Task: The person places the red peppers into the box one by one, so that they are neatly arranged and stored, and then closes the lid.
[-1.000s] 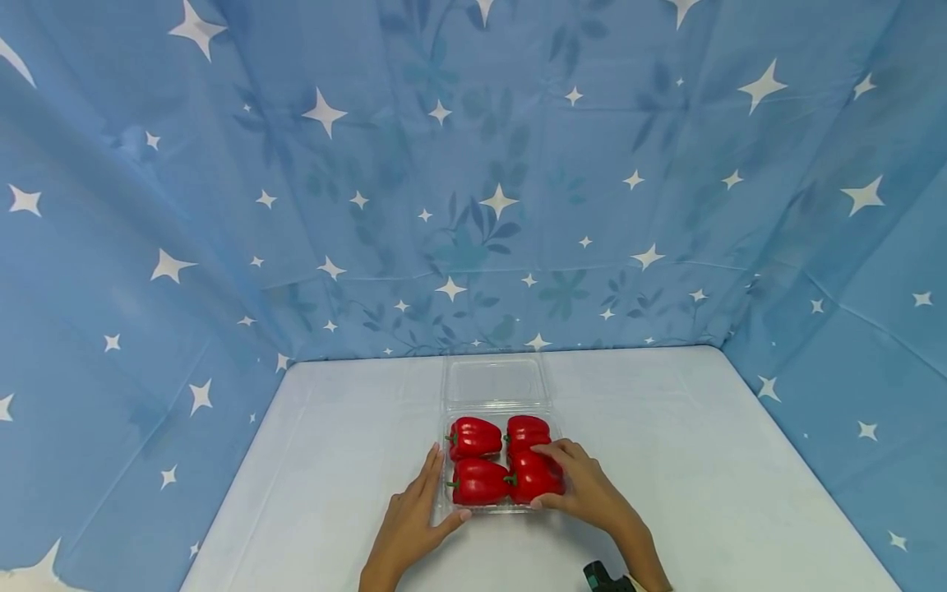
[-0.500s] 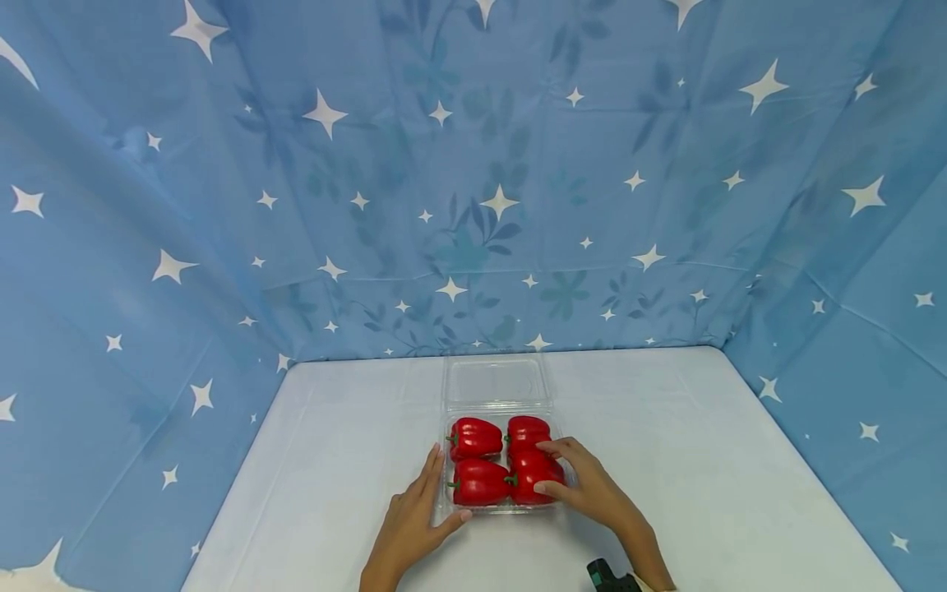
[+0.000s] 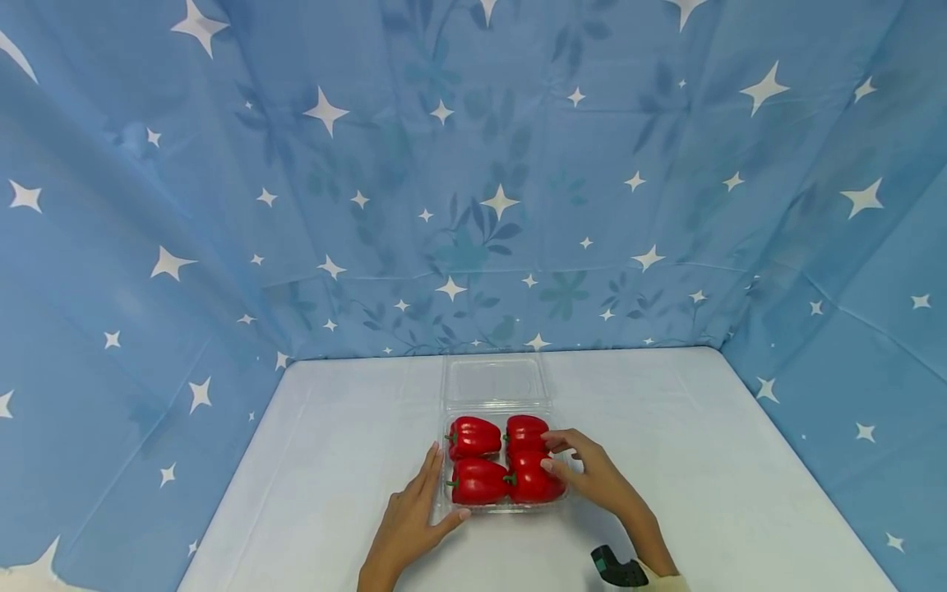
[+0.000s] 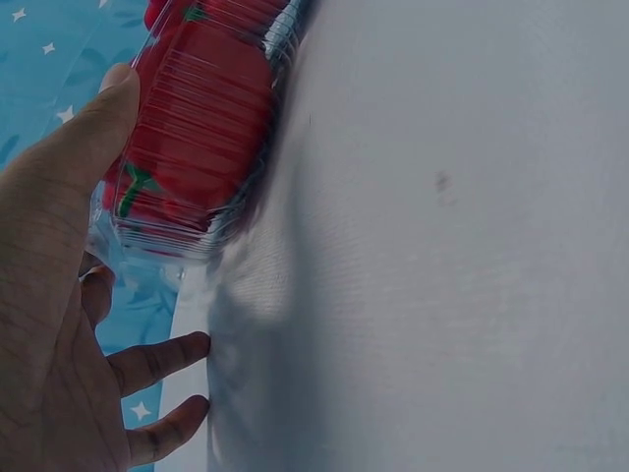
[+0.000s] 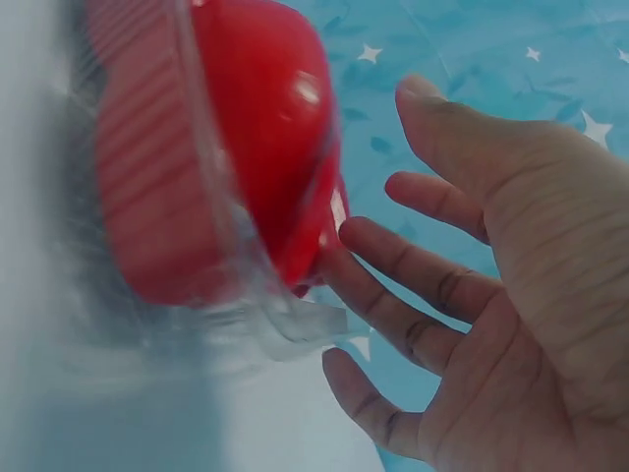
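Note:
A clear plastic clamshell box (image 3: 503, 508) holds several red bell peppers with green stems in two rows. My left hand (image 3: 407, 526) rests against the box's left front corner, its fingers straight along the left wall and the thumb by the front wall. In the left wrist view the thumb (image 4: 113, 98) touches the box beside a pepper (image 4: 201, 108). My right hand (image 3: 595, 477) hovers at the right side with relaxed fingers, thumb above the front right pepper (image 3: 534, 487) and fingertips near the back right pepper (image 3: 525, 429). Between thumb and fingers nothing is held.
The box's transparent lid (image 3: 496, 382) lies folded back toward the rear. White cloth covers the table (image 3: 355, 427). A blue curtain (image 3: 414, 164) with white stars and leaves surrounds it at the back and sides. A dark device (image 3: 617, 567) sits on the right wrist.
My right hand has let go of the front right pepper, with thumb and fingers lifting back and slightly away from it. The left hand stays in place.

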`<action>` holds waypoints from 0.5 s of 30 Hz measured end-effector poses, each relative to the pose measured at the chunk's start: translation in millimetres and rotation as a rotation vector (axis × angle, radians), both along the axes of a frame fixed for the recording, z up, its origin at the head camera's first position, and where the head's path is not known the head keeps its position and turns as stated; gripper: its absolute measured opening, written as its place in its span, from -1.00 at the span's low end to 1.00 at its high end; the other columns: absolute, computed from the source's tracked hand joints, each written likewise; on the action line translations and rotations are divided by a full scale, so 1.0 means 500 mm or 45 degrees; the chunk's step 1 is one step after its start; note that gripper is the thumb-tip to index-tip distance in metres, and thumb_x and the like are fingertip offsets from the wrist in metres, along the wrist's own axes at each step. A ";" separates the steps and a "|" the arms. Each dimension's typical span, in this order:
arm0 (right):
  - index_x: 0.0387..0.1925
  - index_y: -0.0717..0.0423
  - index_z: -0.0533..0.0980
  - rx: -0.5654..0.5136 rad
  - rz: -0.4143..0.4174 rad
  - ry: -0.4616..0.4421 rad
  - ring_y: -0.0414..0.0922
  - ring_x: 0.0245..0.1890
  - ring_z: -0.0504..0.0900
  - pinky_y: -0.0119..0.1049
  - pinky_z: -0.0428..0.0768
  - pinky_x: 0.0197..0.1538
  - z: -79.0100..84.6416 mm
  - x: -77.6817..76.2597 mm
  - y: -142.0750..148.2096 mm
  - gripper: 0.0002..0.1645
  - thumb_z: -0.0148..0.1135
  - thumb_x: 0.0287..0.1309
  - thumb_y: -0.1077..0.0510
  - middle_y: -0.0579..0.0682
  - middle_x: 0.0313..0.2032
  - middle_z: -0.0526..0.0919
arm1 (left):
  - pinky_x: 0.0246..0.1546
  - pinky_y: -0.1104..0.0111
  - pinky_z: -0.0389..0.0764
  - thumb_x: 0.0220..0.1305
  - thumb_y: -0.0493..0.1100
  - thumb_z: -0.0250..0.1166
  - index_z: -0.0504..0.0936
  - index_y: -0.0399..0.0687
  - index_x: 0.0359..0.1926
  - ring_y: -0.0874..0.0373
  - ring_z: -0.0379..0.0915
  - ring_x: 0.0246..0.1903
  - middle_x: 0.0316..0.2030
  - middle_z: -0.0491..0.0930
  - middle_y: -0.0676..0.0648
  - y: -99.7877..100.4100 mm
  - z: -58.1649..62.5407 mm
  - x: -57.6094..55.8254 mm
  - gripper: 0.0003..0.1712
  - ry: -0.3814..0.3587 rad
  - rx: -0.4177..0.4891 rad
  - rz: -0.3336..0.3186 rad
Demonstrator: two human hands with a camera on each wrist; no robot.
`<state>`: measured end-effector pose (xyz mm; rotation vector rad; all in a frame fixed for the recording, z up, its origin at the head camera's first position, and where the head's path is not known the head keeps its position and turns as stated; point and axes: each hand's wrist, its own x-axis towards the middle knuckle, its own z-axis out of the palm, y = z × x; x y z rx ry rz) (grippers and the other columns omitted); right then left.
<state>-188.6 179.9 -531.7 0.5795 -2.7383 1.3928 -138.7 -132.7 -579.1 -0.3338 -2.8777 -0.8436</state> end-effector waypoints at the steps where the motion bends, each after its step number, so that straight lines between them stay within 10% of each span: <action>1: 0.11 0.08 0.49 -0.004 -0.008 -0.008 0.02 -0.02 0.63 0.00 0.64 -0.02 0.001 -0.004 0.002 -0.49 0.34 0.17 -0.03 0.03 0.00 0.66 | -0.04 -0.18 0.57 0.11 0.46 0.21 0.07 0.04 0.53 -0.13 0.41 0.28 0.51 0.09 0.00 0.000 0.000 0.000 0.12 -0.001 0.004 -0.001; 15: 0.09 0.20 0.49 -0.147 -0.164 -0.150 0.03 -0.17 0.69 -0.21 0.71 -0.09 -0.003 -0.082 0.027 -0.57 0.24 0.28 0.06 0.15 -0.12 0.67 | -0.02 -0.18 0.55 0.09 0.49 0.20 0.01 0.11 0.54 -0.10 0.39 0.30 0.52 0.07 0.04 -0.001 0.006 0.003 0.14 -0.024 -0.004 -0.001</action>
